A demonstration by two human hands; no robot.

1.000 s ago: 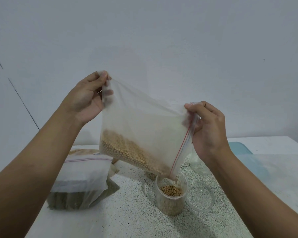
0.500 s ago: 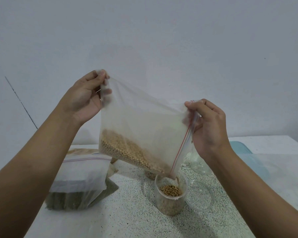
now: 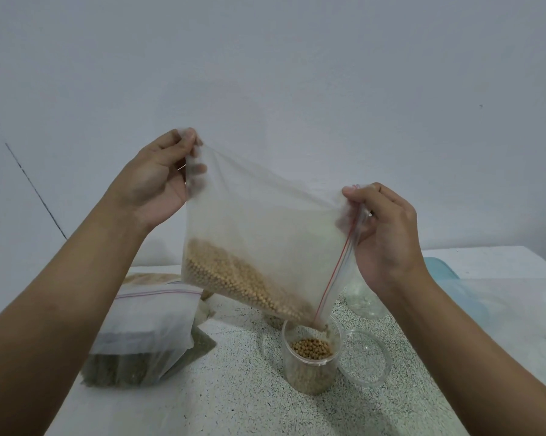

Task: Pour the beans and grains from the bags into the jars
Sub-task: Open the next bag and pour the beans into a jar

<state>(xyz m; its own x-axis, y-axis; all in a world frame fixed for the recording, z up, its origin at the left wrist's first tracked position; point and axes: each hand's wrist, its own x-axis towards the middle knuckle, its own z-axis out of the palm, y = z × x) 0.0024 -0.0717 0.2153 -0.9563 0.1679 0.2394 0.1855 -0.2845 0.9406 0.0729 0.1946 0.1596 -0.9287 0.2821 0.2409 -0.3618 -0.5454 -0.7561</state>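
Both hands hold one clear plastic zip bag (image 3: pixel 265 215) up above the speckled white table (image 3: pixel 234 404). The left hand (image 3: pixel 152 187), higher and to the left, has thumb and fingers closed in a pinching grip on the bag's upper left corner. The right hand (image 3: pixel 388 237), lower and to the right, has the same pinching grip on the corner at the top of the red zip strip (image 3: pixel 338 265). The bag hangs tilted, with its lowest corner, at the bottom end of the strip, at the mouth of a clear round plastic jar (image 3: pixel 309 372). Tan round beans (image 3: pixel 234 275) lie along the bag's lower edge in a band sloping down to the right toward that corner. The jar stands upright on the table near the middle, already filled with beans well past half. A clear round lid (image 3: pixel 367 357) lies flat just right of the jar; whether they touch I cannot tell. Farther back, a second clear jar (image 3: pixel 364 305) shows partly behind the bag and right wrist. On the left, beside the left forearm, a second zip bag of dark green grains (image 3: pixel 145 335) rests on the table, with a bag of brown contents (image 3: pixel 149 277) mostly hidden behind it. A pale blue plastic piece (image 3: pixel 443 272) sits at the far right.
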